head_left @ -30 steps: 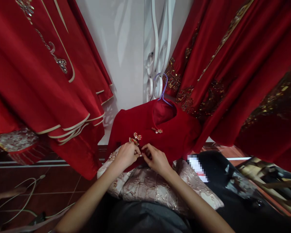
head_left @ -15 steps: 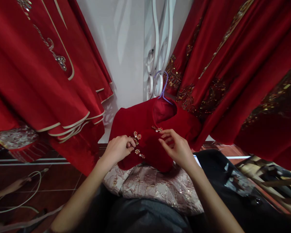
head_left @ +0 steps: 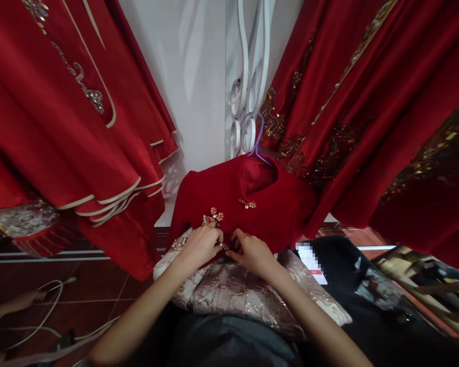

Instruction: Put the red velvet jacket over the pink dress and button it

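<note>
A dark red jacket [head_left: 268, 214] hangs on a purple hanger [head_left: 257, 140] in front of me, its lower front resting on a pale brocade skirt [head_left: 237, 293]. Beaded clasps sit on its front: one at the collar [head_left: 248, 204] and a flower-shaped one [head_left: 213, 216] lower left. My left hand [head_left: 200, 244] and my right hand [head_left: 251, 252] meet at the jacket's front edge, fingers pinched together on a small beaded clasp [head_left: 224, 246] between them.
Red embroidered gowns hang at the left [head_left: 61, 127] and right [head_left: 367, 112]. A white wall with a curled white metal rack [head_left: 248, 81] is behind. White cables [head_left: 42, 306] lie on the dark red floor tiles. Black fabric [head_left: 367, 295] lies at the right.
Half a second ago my right hand was lifted and open near the collar clasp; it has come back down to meet the left hand at the lower clasp, and the jacket front lies flatter.
</note>
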### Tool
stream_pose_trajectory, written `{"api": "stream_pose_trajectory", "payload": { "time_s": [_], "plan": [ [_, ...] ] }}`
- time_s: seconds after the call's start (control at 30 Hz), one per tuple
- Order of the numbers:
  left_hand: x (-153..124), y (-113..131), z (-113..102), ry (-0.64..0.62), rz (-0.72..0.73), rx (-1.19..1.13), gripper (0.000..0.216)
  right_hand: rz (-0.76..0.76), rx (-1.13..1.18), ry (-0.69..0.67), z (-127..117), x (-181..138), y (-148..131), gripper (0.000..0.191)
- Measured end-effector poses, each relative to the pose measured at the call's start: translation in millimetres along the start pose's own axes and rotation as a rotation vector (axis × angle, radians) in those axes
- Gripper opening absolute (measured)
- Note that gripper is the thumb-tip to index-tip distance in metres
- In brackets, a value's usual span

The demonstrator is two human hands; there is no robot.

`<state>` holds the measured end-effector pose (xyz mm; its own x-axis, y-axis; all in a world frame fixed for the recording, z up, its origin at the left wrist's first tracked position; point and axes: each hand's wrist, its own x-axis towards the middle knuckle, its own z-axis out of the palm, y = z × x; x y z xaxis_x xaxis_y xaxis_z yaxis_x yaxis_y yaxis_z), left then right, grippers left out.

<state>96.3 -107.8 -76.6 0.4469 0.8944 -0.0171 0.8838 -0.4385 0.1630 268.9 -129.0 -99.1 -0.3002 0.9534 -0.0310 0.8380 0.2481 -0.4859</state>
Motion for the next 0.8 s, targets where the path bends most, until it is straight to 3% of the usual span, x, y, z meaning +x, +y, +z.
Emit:
{"api": "stream_pose_trajectory", "payload": {
  "time_s": [0.17,0.47,0.73,0.8],
  "plan": [
    [2,0,0,0.017,0.031,-0.072,0.008,-0.002,-0.040,0.025,6,3,-4,0.015],
    [2,3,0,0.013,0.006,-0.142,0.008,-0.026,-0.116,0.004,7,3,-4,0.018],
    [3,-3,0,0.012,-0.010,-0.277,0.003,-0.037,-0.038,-0.031,-3,2,-1,0.018],
    [3,-9,-7,0.075,-0.021,-0.326,0.014,-0.061,0.024,-0.062,-9,1,5,0.016]
  ]
}}
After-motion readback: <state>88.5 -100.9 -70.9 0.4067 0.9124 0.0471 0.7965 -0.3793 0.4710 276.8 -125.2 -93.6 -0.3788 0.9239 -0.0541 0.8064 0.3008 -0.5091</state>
